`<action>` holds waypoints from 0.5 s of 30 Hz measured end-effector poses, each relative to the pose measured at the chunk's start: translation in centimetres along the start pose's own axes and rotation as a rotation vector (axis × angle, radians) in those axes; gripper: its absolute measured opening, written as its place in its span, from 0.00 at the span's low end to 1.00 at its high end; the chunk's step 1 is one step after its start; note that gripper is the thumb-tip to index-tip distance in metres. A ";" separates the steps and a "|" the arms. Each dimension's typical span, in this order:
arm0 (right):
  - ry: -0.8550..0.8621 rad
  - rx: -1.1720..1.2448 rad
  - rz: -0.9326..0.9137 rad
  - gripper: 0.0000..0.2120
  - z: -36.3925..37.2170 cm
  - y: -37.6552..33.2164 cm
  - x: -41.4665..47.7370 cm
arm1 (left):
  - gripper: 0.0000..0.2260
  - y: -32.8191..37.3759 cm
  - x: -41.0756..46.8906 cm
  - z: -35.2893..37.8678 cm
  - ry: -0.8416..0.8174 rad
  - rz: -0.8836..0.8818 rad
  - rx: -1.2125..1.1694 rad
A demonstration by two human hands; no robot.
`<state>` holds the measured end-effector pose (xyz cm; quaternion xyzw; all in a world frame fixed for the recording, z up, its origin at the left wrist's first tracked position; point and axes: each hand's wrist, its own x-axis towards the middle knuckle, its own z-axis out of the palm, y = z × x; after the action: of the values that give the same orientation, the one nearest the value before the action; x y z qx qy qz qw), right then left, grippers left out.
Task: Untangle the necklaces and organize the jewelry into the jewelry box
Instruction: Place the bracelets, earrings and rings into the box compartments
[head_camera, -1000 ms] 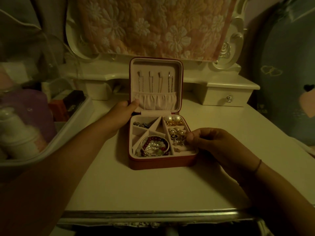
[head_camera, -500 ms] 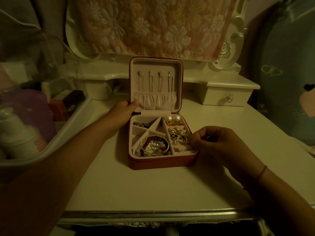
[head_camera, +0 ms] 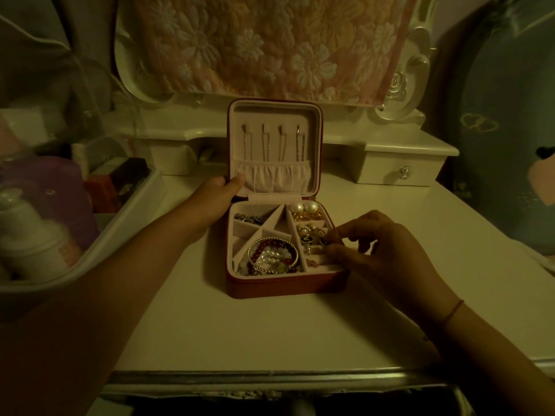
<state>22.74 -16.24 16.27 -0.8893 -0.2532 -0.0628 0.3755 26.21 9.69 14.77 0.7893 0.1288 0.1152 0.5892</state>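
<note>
Nearly done, I judge: the box [head_camera: 285, 285] sits open on the worktop [head_camera: 240, 334], necklaces [head_camera: 271, 142] hanging straight in its lid [head_camera: 313, 111], bracelets [head_camera: 271, 255] and earrings [head_camera: 303, 208] in compartments. My left hand [head_camera: 214, 196] grips the lid's edge. My right hand [head_camera: 387, 253] curls into the right compartment, and I cannot tell whether it pinches anything.
</note>
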 end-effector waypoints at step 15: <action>0.088 -0.205 -0.037 0.06 0.4 -0.4 -0.1 | 0.11 0.0 -0.1 0.0 -0.015 0.006 -0.036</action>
<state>22.39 -15.79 16.19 -0.9147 -0.2448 -0.1344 0.2921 26.08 9.65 14.79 0.7798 0.1198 0.1133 0.6039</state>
